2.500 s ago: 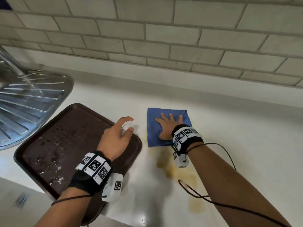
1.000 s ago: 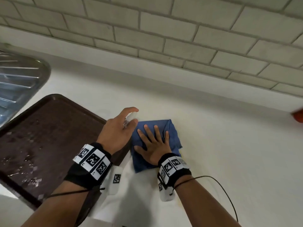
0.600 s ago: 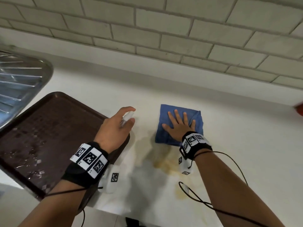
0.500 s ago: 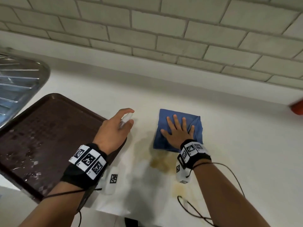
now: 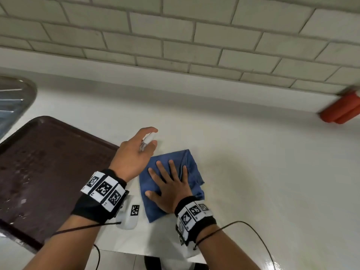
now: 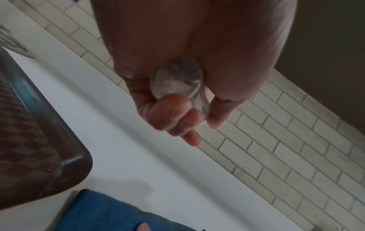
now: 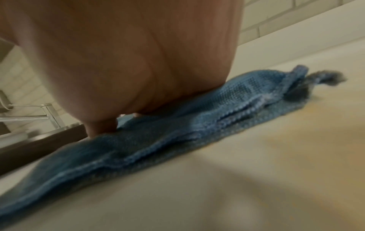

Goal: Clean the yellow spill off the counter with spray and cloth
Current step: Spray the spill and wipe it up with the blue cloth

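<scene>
A folded blue cloth (image 5: 191, 168) lies on the white counter (image 5: 272, 182), and my right hand (image 5: 169, 184) presses flat on it with straight, spread fingers. From the right wrist, the cloth (image 7: 217, 118) shows bunched under the palm. My left hand (image 5: 136, 152) grips a small clear spray bottle (image 5: 148, 140) just left of the cloth, index finger over its top. The left wrist view shows the bottle's round base (image 6: 177, 79) between curled fingers. The yellow spill is hidden under cloth and hand; only a faint tint (image 7: 296, 125) shows beside the cloth.
A dark brown tray (image 5: 48, 168) with water drops sits left of the hands, its corner (image 6: 59, 156) close to the cloth. A steel drainboard (image 5: 13, 100) lies at far left. A red object (image 5: 342, 110) rests at the back right wall. The counter's front edge runs just below my wrists.
My right hand has dragged the cloth back toward me and leftward, over the yellow patch that showed before. The left hand keeps the bottle beside it.
</scene>
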